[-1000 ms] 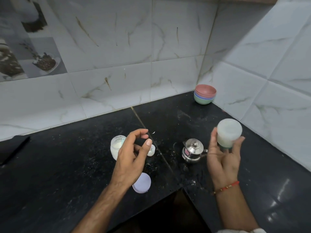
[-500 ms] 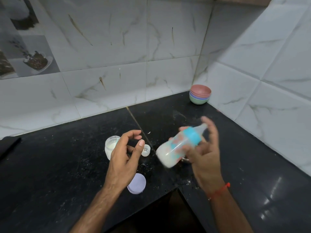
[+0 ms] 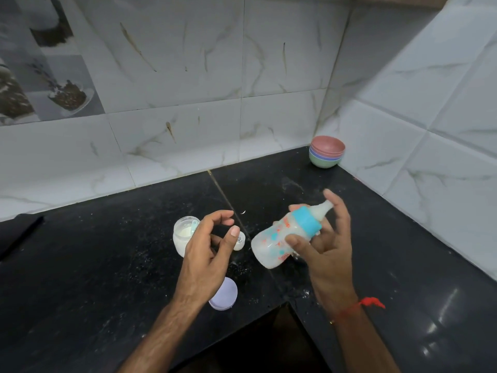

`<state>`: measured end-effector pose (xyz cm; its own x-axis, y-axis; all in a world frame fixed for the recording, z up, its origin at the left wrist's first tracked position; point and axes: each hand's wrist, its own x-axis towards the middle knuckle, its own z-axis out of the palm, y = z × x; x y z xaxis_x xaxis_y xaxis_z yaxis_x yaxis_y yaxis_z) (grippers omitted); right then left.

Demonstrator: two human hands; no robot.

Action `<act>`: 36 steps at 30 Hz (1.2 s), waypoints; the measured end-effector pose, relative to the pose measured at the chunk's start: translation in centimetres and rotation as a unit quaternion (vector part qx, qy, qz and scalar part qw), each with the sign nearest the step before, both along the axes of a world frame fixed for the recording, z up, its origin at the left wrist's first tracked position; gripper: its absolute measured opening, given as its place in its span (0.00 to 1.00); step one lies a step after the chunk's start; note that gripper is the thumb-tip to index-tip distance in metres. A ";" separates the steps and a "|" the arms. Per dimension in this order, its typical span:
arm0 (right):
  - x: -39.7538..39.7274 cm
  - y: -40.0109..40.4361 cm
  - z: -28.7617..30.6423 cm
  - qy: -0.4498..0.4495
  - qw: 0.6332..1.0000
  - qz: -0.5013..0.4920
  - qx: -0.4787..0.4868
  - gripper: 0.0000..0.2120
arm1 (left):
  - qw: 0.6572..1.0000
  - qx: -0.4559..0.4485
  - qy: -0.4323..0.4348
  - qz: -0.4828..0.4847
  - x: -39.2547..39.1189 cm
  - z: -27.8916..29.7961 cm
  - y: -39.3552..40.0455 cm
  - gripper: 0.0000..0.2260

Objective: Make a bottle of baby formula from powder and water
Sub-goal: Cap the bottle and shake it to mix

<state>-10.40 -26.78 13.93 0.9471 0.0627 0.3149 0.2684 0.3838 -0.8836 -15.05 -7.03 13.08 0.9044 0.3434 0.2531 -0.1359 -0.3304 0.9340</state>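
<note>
My right hand [image 3: 326,246] grips a baby bottle [image 3: 277,239] with a blue collar and a white teat, tilted with the teat up and to the right and its base to the lower left; milky liquid fills it. My left hand [image 3: 207,251] hovers empty with fingers curled apart, just left of the bottle. Behind it on the black counter [image 3: 94,265] stands an open glass jar of white powder [image 3: 183,235] with a blue scoop inside. A small clear bottle cap [image 3: 240,240] lies beside the jar. A lilac lid [image 3: 226,294] rests near the counter's front edge.
A stack of coloured bowls [image 3: 326,151] sits in the far corner against the tiled walls. White powder is scattered over the counter around the jar. The counter's front edge forms an inner corner below my hands. A dark object [image 3: 18,232] lies at the far left.
The bottle swung from bottom-up in my right hand to lying tilted with the teat up and right. The steel pot seen a second ago is now hidden behind hand and bottle. My left hand stayed.
</note>
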 end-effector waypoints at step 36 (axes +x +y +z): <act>1.2 -0.1 2.6 -0.004 1.000 0.013 0.018 0.38 | 1.000 0.006 -0.007 0.001 0.5 0.0 0.5 0.16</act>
<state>-9.18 -26.91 16.56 0.9427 0.0761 0.3249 0.2646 0.4230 -0.8667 -14.52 -6.50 13.08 0.8998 0.3429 0.2698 -0.1480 -0.3418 0.9280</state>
